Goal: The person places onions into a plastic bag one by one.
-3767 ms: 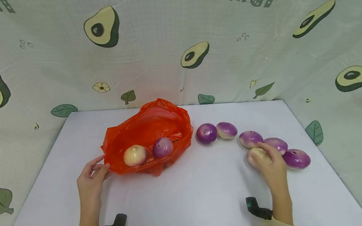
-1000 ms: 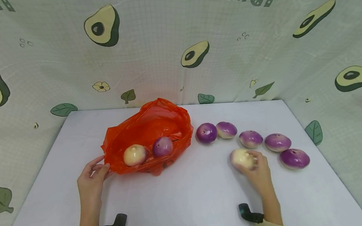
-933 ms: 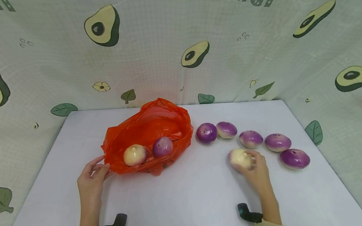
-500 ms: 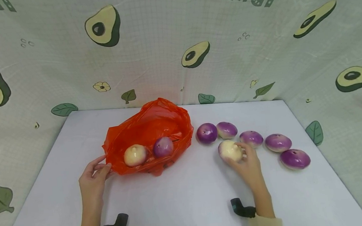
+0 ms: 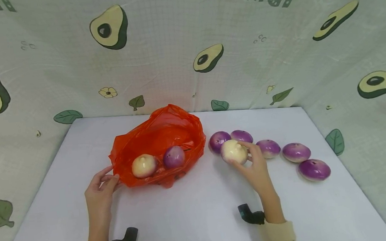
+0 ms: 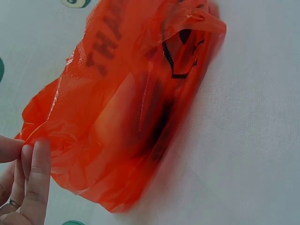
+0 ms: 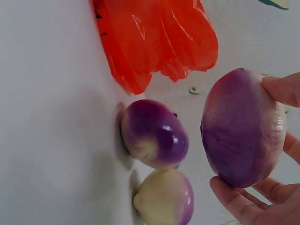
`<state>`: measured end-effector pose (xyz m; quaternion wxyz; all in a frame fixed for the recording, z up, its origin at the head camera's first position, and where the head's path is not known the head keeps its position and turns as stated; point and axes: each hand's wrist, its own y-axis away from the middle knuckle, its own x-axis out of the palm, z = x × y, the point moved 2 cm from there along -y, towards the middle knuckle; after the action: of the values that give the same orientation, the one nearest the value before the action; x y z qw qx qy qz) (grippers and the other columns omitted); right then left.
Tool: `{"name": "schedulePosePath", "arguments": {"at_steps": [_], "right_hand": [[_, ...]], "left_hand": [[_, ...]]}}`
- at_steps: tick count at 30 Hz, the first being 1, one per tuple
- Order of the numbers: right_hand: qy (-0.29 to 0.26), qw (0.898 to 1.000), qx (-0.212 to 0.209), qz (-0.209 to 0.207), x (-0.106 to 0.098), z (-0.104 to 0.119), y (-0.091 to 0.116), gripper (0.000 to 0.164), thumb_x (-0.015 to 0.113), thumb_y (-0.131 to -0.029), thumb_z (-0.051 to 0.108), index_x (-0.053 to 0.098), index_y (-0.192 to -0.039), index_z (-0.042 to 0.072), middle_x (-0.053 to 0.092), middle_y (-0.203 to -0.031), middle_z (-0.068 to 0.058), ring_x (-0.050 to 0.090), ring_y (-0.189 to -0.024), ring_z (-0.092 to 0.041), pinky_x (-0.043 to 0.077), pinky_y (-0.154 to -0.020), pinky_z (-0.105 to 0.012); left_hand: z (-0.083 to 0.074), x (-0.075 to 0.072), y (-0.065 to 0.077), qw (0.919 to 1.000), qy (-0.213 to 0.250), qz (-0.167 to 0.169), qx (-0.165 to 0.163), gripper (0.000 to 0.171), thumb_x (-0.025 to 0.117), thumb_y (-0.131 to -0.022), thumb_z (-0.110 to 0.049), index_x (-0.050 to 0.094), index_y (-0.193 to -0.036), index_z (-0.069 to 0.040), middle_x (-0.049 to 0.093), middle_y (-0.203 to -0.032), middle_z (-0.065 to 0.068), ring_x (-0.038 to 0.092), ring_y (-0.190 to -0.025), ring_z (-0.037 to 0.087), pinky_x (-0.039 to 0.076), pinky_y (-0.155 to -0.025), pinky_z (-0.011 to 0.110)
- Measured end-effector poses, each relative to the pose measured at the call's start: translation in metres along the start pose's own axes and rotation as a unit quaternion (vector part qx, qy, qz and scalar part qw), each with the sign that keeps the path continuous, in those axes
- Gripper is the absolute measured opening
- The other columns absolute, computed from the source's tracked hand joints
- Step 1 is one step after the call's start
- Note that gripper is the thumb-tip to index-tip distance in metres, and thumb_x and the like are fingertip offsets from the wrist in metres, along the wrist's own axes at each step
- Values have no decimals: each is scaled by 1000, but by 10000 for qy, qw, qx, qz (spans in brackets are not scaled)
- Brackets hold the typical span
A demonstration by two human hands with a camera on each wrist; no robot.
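Note:
My left hand (image 5: 99,187) pinches the left edge of a red plastic bag (image 5: 159,120), whose mouth gapes towards me. Inside the bag lie two purple-and-cream turnips: one shows its cream end (image 5: 144,166), the other its purple skin (image 5: 173,156). In the left wrist view, thumb and fingers grip the bag's thin film (image 6: 108,117). My right hand (image 5: 255,169) holds another turnip (image 5: 233,152) between thumb and fingers, raised off the table with its cream end facing me. Seen from the right wrist, that held turnip (image 7: 243,129) shows its purple side.
Right of the bag sit a dark purple turnip (image 5: 217,140), partly hidden by the held one, and a paler turnip (image 5: 242,135). Further right are three more: one (image 5: 269,149), a second (image 5: 296,152) and a third (image 5: 314,169). An avocado-print cloth (image 5: 161,42) hangs behind the white table (image 5: 188,221).
My right hand has taken the turnip from beside the right-hand group, lifted it and carried it left and away from me towards the bag. My left hand has stayed at the bag's edge.

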<state>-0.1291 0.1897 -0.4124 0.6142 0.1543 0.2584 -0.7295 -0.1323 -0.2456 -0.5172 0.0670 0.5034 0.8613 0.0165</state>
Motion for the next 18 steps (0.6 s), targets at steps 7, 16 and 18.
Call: {"name": "schedulePosePath", "arguments": {"at_steps": [7, 16, 18], "right_hand": [[-79, 9990, -421, 153, 12, 16, -9, 59, 76, -77, 23, 48, -128, 11, 46, -128, -11, 45, -114, -23, 47, -93, -46], [48, 9934, -1134, 152, 22, 36, -17, 56, 76, -76, 21, 52, -126, 12, 47, -129, -9, 45, -118, -22, 47, -93, -44], [89, 9919, -1257, 178, 23, 41, -19, 55, 76, -77, 21, 52, -126, 13, 48, -129, -8, 44, -120, -22, 47, -93, -44]], "left_hand": [[0, -1, 2, 9998, 188, -21, -21, 48, 72, -76, -43, 61, -120, -26, 54, -102, 8, 65, -85, 17, 52, -72, 12], [2, 2, 4, 9999, 86, -77, -98, 47, 71, -77, -44, 61, -120, -28, 54, -104, 7, 64, -88, 17, 51, -73, 11], [3, 2, 3, 9999, 74, -73, -37, 47, 71, -77, -45, 61, -120, -28, 54, -104, 7, 64, -89, 18, 51, -73, 11]]}}
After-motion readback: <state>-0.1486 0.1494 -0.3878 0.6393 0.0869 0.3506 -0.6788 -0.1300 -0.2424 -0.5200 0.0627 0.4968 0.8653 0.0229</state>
